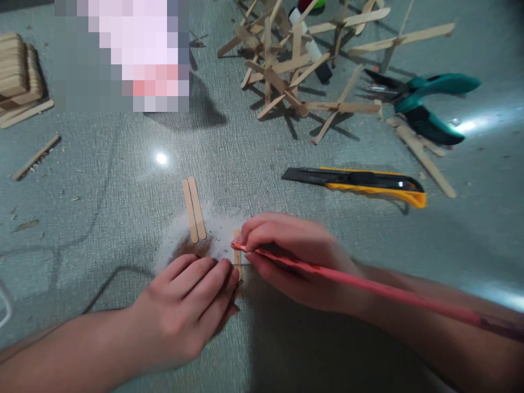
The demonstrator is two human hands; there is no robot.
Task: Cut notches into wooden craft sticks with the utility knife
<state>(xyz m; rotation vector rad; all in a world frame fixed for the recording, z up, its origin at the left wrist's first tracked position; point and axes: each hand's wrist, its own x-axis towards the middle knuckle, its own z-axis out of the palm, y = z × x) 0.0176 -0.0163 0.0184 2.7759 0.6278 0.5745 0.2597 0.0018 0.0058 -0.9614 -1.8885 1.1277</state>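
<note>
My right hand [290, 256] pinches a long red pencil [339, 277] close to its tip, and the shaft slants back over the wrist. The tip meets the upper part of a narrow wooden craft stick [237, 255], which bears a small dark mark. Fingers together, my left hand [192, 297] presses and steadies that stick from the left; its thumb is mostly hidden. Just beyond the left fingers, two craft sticks [193, 210] lie side by side on a whitish, dusty patch of the table.
A yellow-and-black utility knife [360, 183] lies right of centre. Green-handled pliers [426, 101] rest beyond it, near loose sticks [426, 158]. Crossed stick assemblies [282, 82] and a white tube [311, 46] fill the back. Stacked sticks [16, 71] stand at left. A blurred-out area covers the upper left.
</note>
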